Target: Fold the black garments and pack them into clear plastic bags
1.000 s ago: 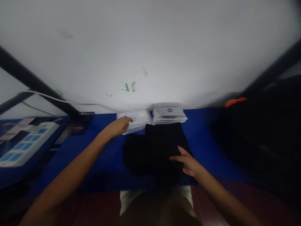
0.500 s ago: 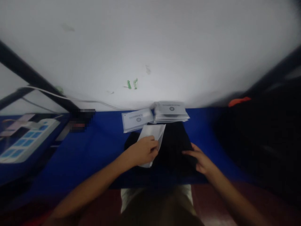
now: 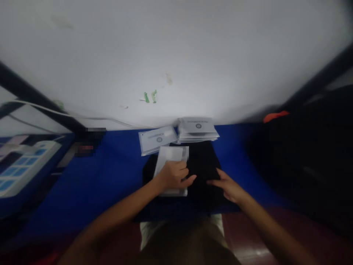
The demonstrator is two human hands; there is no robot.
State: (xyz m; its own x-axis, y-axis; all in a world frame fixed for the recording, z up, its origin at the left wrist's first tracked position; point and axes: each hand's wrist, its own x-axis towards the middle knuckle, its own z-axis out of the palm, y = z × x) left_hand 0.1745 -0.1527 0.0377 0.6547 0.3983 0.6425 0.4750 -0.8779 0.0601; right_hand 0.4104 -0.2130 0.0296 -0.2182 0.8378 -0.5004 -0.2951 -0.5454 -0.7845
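Observation:
Near me on the blue table surface lies a black cloth item [image 3: 202, 158], possibly a folded garment. A white plastic-wrapped packet [image 3: 172, 152] rests on its left part. My left hand [image 3: 173, 175] is over this packet, fingers bent on its surface and thumb stretched out to the right, away from the fingers. At the cloth's right edge my right hand [image 3: 230, 187] holds the fabric, with dark cloth showing between thumb and fingers. Dim light hides the fold's details.
Behind the cloth are a pile of wrapped packets [image 3: 198, 129] and a flat grey-white packet [image 3: 158, 139] with printing. At left is a white power strip [image 3: 24, 167] with blue sockets. A large dark mass [image 3: 309, 169] stands at right, and a white wall [image 3: 176, 55] rises behind.
The packet under my left hand has turned from tilted to lying flatter on the cloth, and the left thumb has spread outward. My right hand has shifted slightly left along the cloth's edge.

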